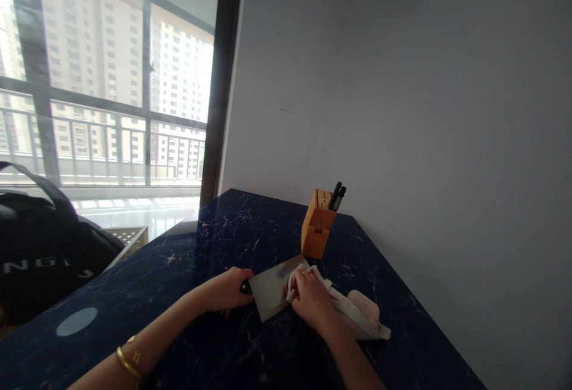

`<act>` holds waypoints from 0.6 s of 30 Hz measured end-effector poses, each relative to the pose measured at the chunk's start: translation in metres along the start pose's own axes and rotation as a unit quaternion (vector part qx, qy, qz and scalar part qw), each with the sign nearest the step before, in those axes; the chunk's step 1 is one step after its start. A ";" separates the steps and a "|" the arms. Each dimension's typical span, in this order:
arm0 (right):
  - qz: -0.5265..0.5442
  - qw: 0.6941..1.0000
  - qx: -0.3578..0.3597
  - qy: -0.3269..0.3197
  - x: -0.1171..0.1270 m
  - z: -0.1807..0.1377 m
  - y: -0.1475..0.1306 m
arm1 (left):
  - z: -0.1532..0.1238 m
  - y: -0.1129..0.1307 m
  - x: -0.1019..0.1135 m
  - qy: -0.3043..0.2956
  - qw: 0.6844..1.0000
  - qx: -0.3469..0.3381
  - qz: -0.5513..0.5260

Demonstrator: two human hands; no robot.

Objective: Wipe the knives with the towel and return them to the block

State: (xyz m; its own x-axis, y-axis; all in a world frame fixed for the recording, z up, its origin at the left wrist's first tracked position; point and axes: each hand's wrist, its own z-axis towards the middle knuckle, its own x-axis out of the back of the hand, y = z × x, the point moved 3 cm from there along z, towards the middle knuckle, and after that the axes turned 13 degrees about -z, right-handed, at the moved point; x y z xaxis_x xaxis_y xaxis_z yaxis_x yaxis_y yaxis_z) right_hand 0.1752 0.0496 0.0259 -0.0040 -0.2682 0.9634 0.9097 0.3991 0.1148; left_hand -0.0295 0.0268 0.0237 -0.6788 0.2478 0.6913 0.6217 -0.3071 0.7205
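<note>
A broad steel cleaver (272, 291) lies tilted above the dark marble table (187, 276). My left hand (227, 290) is closed round its black handle. My right hand (311, 297) is closed on a white cloth with red stripes (353, 312) and presses part of it against the flat of the blade. The rest of the cloth trails to the right on the table.
A wooden knife block (317, 223) with two black handles in it stands just behind the cleaver, near the grey wall. A black bag (40, 247) sits at the left edge. A pale round mark (77, 321) shows on the table at front left. A window is to the left.
</note>
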 end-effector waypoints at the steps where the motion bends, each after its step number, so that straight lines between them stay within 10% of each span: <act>1: -0.007 1.000 -0.019 0.006 -0.002 0.002 0.008 | 0.000 0.000 0.000 -0.002 1.000 0.003 -0.001; 18: -0.035 0.995 -0.080 0.040 -0.015 0.007 0.027 | -0.001 -0.001 0.000 -0.005 1.000 0.016 -0.005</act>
State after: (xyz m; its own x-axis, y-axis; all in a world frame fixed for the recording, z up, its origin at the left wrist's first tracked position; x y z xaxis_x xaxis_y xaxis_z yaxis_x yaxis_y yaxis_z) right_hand 0.1974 0.0704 0.0164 -0.0436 -0.3613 0.9314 0.9628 0.2336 0.1356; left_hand -0.0304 0.0260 0.0228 -0.6808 0.2591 0.6851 0.6279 -0.2752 0.7280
